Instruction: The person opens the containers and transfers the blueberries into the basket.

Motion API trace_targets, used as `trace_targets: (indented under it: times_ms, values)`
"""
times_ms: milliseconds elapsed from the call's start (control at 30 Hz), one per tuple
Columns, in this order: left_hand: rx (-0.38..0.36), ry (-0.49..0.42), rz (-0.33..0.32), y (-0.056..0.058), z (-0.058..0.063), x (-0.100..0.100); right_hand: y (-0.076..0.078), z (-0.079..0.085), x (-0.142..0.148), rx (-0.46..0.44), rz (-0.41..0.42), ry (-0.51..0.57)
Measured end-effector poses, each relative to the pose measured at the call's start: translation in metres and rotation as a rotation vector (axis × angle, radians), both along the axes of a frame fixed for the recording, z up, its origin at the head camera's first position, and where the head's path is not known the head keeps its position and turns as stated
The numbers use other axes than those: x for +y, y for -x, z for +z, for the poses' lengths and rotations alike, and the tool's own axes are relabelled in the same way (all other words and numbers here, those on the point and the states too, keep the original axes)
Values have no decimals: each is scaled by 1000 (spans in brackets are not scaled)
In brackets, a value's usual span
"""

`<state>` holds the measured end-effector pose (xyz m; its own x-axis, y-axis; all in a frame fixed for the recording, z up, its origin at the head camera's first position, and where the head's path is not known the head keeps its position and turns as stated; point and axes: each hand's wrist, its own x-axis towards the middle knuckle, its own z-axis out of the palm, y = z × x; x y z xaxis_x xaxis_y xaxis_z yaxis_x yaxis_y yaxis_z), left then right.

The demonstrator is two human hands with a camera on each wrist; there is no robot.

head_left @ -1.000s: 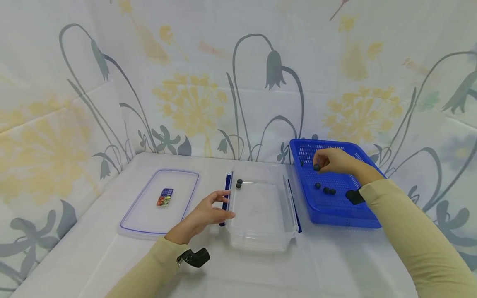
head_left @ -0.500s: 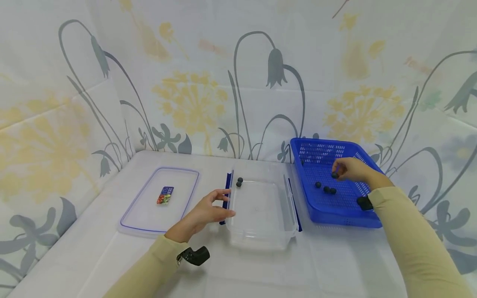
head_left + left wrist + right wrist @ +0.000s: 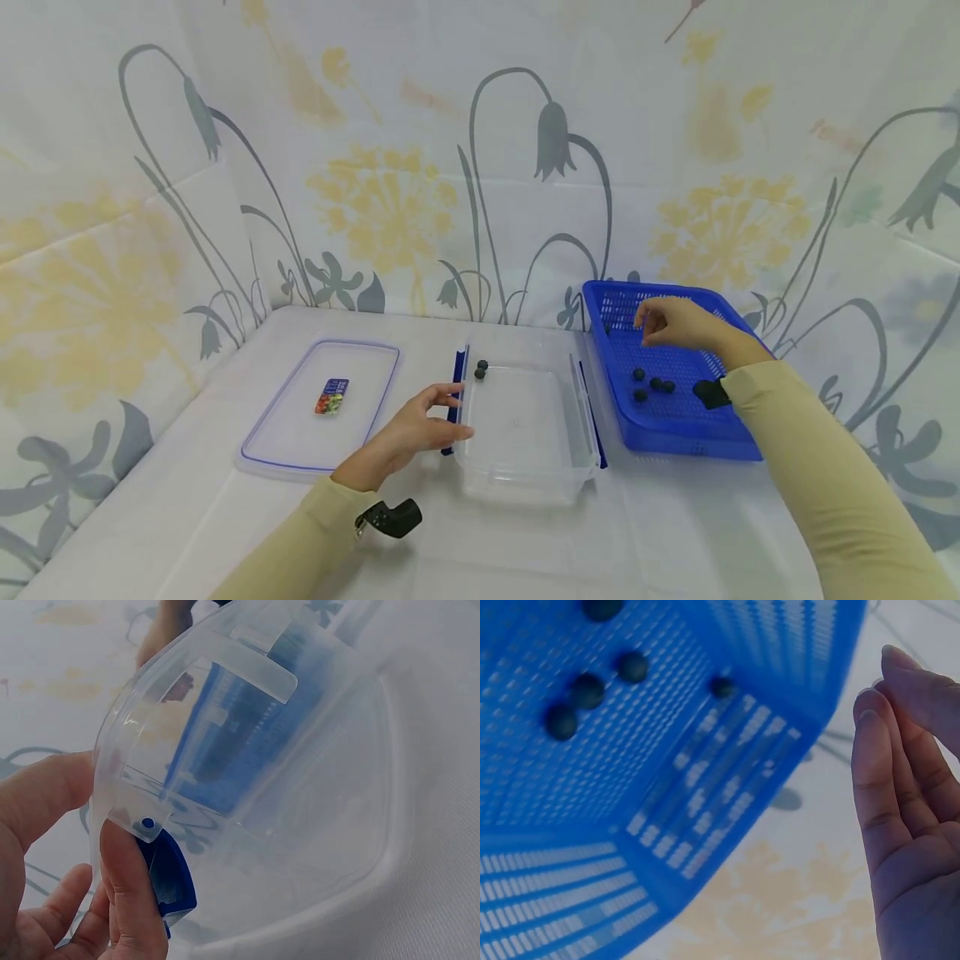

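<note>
My left hand (image 3: 416, 429) grips the left rim of a clear plastic container (image 3: 525, 475), thumb and fingers on either side of the edge by a blue side latch (image 3: 171, 874). Two blueberries (image 3: 481, 369) lie inside at its far left corner. My right hand (image 3: 678, 323) hovers above a blue mesh basket (image 3: 693, 442), thumb and fingertips close together with nothing between them. Several blueberries (image 3: 656, 383) rest on the basket floor, and a further blueberry (image 3: 722, 687) sits by its wall.
A clear lid (image 3: 300, 446) with a blue rim line and a fruit-picture label (image 3: 332, 397) lies left of the container. The white-covered table (image 3: 525, 550) ends at a flower-patterned cloth (image 3: 375, 125) behind everything. The basket stands close beside the container's right latch (image 3: 592, 417).
My right hand shifted right over the basket, then back left. The blueberry it was pinching is out of its fingers, and one more lies on the basket floor. My left hand stayed put.
</note>
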<state>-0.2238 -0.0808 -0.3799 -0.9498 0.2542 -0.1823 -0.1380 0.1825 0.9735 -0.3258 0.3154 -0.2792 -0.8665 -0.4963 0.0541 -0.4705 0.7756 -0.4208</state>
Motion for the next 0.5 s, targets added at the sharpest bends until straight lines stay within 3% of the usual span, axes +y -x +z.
trace_targets:
  times_ms: [500]
  values:
    - [21,-11,1,0,-2,1,4,9,-90,-8,199,43]
